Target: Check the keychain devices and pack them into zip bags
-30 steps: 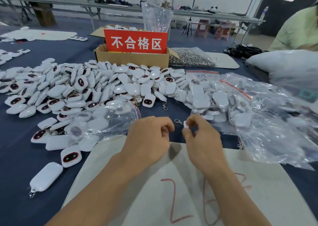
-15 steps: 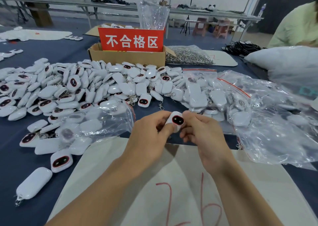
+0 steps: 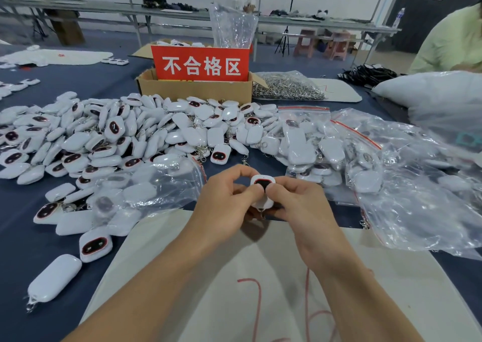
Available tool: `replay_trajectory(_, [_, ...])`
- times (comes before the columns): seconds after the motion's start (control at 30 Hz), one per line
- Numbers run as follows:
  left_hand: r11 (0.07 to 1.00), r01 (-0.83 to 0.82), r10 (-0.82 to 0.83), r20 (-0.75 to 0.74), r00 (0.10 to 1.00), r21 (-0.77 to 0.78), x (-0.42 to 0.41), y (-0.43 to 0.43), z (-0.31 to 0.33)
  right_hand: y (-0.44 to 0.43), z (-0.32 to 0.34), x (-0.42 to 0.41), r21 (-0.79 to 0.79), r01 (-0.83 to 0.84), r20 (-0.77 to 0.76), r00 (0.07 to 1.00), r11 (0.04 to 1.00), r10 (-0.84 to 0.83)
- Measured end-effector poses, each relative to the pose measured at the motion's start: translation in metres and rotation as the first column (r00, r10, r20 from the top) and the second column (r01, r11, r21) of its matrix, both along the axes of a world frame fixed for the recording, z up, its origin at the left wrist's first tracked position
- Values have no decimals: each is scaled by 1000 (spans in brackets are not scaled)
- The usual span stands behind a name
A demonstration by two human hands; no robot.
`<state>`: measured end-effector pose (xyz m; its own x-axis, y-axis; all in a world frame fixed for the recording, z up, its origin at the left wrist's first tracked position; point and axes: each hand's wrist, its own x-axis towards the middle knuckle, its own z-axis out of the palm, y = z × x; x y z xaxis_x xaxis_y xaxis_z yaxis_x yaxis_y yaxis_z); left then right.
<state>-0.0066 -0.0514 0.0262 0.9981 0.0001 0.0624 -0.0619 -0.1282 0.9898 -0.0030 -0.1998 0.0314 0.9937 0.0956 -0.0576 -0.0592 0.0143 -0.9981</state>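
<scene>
device is up off the table, pinched between both hands, dark red-rimmed face toward me. it sits over the far edge of the white sheet, just short of the pile.

left hand: thumb and forefinger curled tight on its left edge. right hand: thumb tip on the face, other fingers curled under it. both narrow, both holding the device. its clasp is hidden below my fingers, can't tell where it hangs.

judgement: mid-check, not bagged yet.

risks from here:
- right thumb covers part of the face, so a mark there gets missed unless i shift it.
- grip is fingertips only on smooth plastic. a slip drops it into the unchecked pile and i lose track of it.
- part-filled zip bag lies just left of my hands, more zip bags to the right. limp film, so it's easy to miss the opening or snag the clasp.
- reject box with the red sign stands behind the pile. reaching over could drag devices along under my forearm.
</scene>
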Motion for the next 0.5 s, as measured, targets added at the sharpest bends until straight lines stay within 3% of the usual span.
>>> replay_trajectory(0.2, [1000, 11, -11, 28, 1000, 10, 0, 2, -1, 4, -2, -1, 24, 52, 12, 999, 998, -53])
replay_trajectory(0.5, [996, -86, 87, 29, 996, -38, 2, 1, -6, 7, -4, -2, -51, -60, 105, 992, 997, 66])
